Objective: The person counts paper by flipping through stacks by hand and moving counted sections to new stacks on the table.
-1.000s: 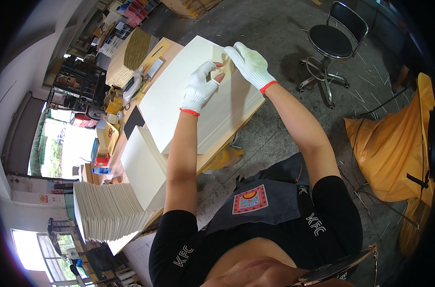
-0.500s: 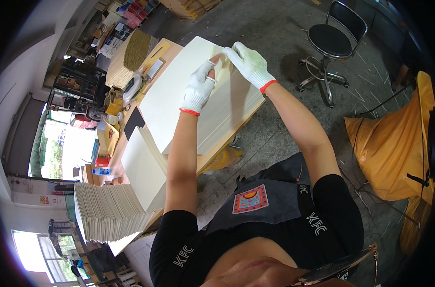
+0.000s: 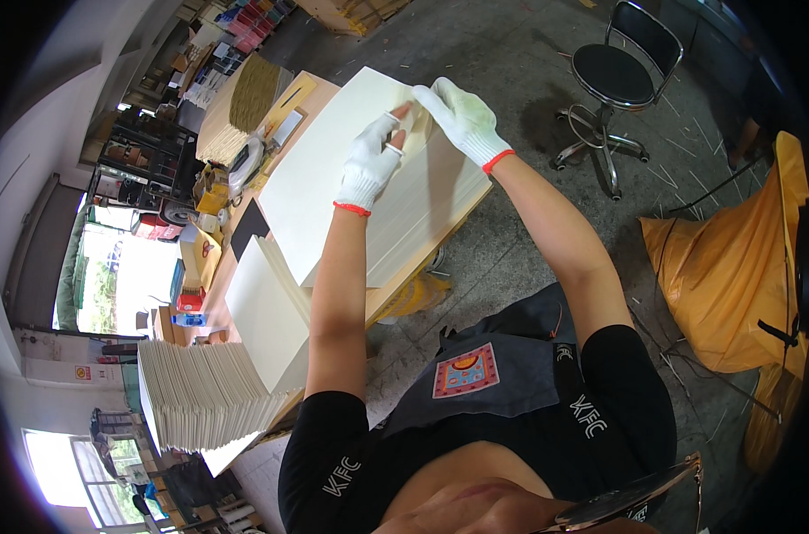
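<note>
Both gloved hands are meeting at the far corner of the big cream sheet lying on the bench. The left hand is pinching that corner between thumb and fingers, while the right hand is curling over the same spot from the other side (whether it is truly gripping, I cannot tell). The sheet's long axis is running away from the person, toward the clutter at the bench's far end.

Bright daylight glares through the doorway; fisheye bends edges inside a dark rim.
</note>
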Action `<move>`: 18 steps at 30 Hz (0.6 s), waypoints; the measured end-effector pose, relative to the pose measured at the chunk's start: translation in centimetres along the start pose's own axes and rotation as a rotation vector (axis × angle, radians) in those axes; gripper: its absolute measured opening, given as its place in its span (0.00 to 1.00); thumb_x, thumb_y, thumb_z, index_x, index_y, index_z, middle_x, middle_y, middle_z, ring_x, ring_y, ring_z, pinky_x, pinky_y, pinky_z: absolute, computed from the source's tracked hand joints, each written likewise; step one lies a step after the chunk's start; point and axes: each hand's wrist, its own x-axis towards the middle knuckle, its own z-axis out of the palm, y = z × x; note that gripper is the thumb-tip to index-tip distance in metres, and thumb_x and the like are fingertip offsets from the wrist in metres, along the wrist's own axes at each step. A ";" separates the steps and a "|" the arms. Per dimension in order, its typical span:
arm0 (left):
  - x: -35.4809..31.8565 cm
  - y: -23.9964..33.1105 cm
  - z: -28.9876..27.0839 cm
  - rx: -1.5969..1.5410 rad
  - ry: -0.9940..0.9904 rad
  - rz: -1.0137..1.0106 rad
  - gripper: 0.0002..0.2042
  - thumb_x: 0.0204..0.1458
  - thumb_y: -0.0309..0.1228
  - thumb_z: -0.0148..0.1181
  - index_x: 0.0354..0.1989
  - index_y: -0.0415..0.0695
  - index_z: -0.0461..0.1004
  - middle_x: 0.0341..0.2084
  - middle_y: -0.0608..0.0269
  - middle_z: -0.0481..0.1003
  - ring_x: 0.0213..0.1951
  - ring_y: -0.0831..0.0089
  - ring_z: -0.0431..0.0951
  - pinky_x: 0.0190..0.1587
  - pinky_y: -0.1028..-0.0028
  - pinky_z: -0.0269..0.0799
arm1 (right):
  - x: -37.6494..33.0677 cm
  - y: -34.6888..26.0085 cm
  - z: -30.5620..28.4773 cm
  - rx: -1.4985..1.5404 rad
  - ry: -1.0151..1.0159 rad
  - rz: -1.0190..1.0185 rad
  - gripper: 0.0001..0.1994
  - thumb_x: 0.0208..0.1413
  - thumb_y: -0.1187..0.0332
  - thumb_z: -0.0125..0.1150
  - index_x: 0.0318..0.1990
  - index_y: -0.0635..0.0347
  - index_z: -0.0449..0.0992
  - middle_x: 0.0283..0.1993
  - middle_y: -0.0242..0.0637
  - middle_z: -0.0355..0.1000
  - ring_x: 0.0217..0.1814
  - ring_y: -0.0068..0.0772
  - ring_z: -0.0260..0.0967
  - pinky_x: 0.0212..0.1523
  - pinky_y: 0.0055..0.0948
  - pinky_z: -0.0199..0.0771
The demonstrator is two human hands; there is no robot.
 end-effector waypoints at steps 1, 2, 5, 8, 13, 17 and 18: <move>0.1 -0.7 0.3 0.035 0.075 0.081 0.16 0.58 0.28 0.60 0.55 0.44 0.76 0.44 0.55 0.80 0.39 0.72 0.78 0.44 0.72 0.74 | 0.0 -0.2 0.0 -0.005 -0.010 -0.002 0.28 0.65 0.37 0.42 0.40 0.55 0.73 0.34 0.47 0.77 0.39 0.53 0.76 0.41 0.45 0.71; 0.1 -1.2 0.5 0.071 0.150 0.162 0.16 0.59 0.28 0.59 0.56 0.44 0.76 0.45 0.55 0.80 0.42 0.71 0.79 0.46 0.71 0.74 | 0.0 -0.2 0.1 -0.005 -0.001 -0.006 0.28 0.66 0.37 0.43 0.39 0.55 0.73 0.34 0.47 0.77 0.39 0.53 0.75 0.40 0.46 0.71; 0.4 -1.6 -0.1 0.077 -0.020 0.090 0.16 0.57 0.29 0.61 0.54 0.44 0.77 0.46 0.53 0.80 0.48 0.67 0.78 0.52 0.69 0.72 | 0.1 0.4 0.5 -0.001 0.036 -0.021 0.27 0.66 0.38 0.43 0.38 0.55 0.72 0.32 0.48 0.75 0.37 0.54 0.75 0.39 0.46 0.70; 0.0 0.8 -0.4 0.121 -0.085 -0.059 0.15 0.56 0.30 0.64 0.52 0.43 0.77 0.46 0.54 0.80 0.45 0.69 0.78 0.49 0.70 0.73 | 0.1 0.9 0.8 0.021 0.072 -0.033 0.26 0.66 0.39 0.43 0.37 0.55 0.70 0.31 0.48 0.74 0.36 0.54 0.73 0.38 0.46 0.69; 0.0 0.6 -0.4 0.065 -0.076 -0.098 0.16 0.54 0.31 0.67 0.51 0.43 0.77 0.45 0.55 0.80 0.40 0.71 0.78 0.44 0.72 0.74 | 0.0 0.6 0.7 0.038 0.058 -0.032 0.25 0.67 0.40 0.44 0.36 0.55 0.70 0.30 0.48 0.73 0.34 0.54 0.73 0.37 0.46 0.69; -0.1 0.9 -0.3 0.055 -0.062 -0.110 0.17 0.54 0.31 0.67 0.52 0.43 0.77 0.44 0.57 0.80 0.37 0.73 0.78 0.41 0.72 0.74 | -0.1 0.6 0.7 0.048 0.069 -0.031 0.26 0.67 0.39 0.44 0.36 0.55 0.70 0.30 0.47 0.73 0.34 0.53 0.73 0.37 0.46 0.69; 0.0 1.0 -0.3 0.048 -0.070 -0.119 0.18 0.54 0.31 0.67 0.53 0.43 0.77 0.45 0.57 0.80 0.37 0.73 0.78 0.41 0.72 0.74 | 0.0 0.6 0.6 0.048 0.065 -0.030 0.26 0.67 0.39 0.44 0.37 0.55 0.70 0.30 0.47 0.73 0.35 0.53 0.73 0.37 0.46 0.69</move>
